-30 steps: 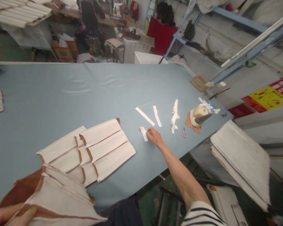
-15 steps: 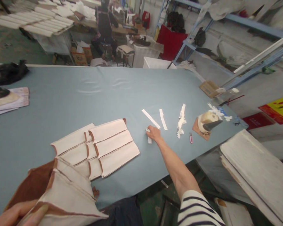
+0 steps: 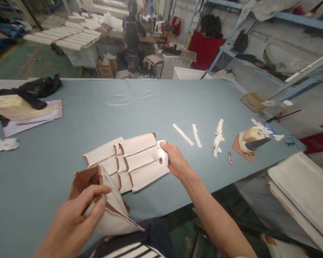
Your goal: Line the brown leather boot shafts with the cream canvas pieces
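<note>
My left hand (image 3: 83,208) pinches the upper edge of a cream and brown fabric piece (image 3: 110,218), which gapes open and shows its brown inner side. A curled white strip (image 3: 164,154) is gripped between the thumb and fingers of my right hand (image 3: 176,157). That hand is over the right edge of the overlapping cream panels with brown edges (image 3: 142,161), lying flat on the blue-grey table. Two white strips (image 3: 183,134) lie beyond my right hand.
Right of the strips are a crumpled white strip (image 3: 218,138), a small pink tool (image 3: 230,158) and a wrapped block (image 3: 251,139). Another block (image 3: 16,107) and black cloth (image 3: 43,86) lie at the left. A person (image 3: 131,32) sits beyond the table.
My right hand has lifted a white strip from the table and moved it left to the panels. My left hand has raised the fabric piece and come further into view.
</note>
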`<state>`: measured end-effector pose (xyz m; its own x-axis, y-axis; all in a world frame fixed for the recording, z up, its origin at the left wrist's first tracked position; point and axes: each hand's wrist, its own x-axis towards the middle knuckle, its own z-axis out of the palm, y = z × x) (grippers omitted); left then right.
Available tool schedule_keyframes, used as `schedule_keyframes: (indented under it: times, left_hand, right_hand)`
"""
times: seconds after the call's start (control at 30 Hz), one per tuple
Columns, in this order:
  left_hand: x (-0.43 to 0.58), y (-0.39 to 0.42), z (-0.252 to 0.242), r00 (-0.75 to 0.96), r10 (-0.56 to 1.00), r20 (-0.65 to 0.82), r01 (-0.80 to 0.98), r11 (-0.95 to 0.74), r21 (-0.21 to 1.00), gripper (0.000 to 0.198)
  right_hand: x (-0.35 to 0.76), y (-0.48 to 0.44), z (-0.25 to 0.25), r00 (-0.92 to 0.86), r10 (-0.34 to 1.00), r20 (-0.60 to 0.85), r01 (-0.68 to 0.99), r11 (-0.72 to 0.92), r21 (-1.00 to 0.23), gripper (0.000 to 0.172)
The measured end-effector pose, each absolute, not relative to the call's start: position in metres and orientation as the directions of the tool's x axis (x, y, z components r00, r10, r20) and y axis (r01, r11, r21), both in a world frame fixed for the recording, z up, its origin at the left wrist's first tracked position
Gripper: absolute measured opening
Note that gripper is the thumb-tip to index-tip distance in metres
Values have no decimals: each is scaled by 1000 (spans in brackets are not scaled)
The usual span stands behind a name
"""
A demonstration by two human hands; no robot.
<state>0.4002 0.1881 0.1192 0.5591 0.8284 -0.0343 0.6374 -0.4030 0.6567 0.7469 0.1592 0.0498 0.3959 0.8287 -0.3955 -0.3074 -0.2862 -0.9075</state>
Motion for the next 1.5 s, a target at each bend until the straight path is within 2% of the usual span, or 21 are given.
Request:
schedule_keyframes:
  times: [0.07,0.2,0.3,0.4,0.47,0.57,0.7,0.93,1.1,1.3,1.5]
  left_hand:
    - [410,178,121,491,869,-57,634,-311,708,29]
    - [415,173,135,509,860,-42,484,-245,840,33]
    - [403,173,145,543,833,-107,423,-162,891,33]
    - [389,171,149,602,770,-211,371,-36,928,36]
    - [382,169,149,615,761,-207,319,1,948,34]
    - [369,166,145,579,803,-142,237,2,972,30]
    - [353,164,140,533,835,-136,139,72,988,31]
    - [346,162,155,383,870,-310,110,290,951,46]
    - [350,162,158,273,932,-239,134,209,969,44]
    - [352,166,156,180,972,-150,123,129,984,38]
    - [342,173,144,255,961,-107,187,60,981,41]
  right_hand:
    - [706,157,76,362,865,-347,-385,-200,-901,49]
    - [632,154,119,303,899,-316,-550,-105,-829,52]
    - [590,152,140,237,914,-330,-686,-83,-723,51]
    - [562,151,152,191,926,-326,-743,-81,-664,48]
    - [549,151,157,171,934,-315,-755,-81,-650,44]
    - [534,151,160,157,938,-309,-744,-94,-661,41]
    - [520,152,160,172,943,-283,-691,-89,-717,45]
    - [508,153,153,189,950,-251,-607,-88,-790,46]
    - [509,153,144,207,945,-253,-559,-98,-823,43]
    - [521,142,138,-15,958,-288,-451,-263,-853,59]
    - [522,133,140,-35,967,-254,-441,-243,-864,63]
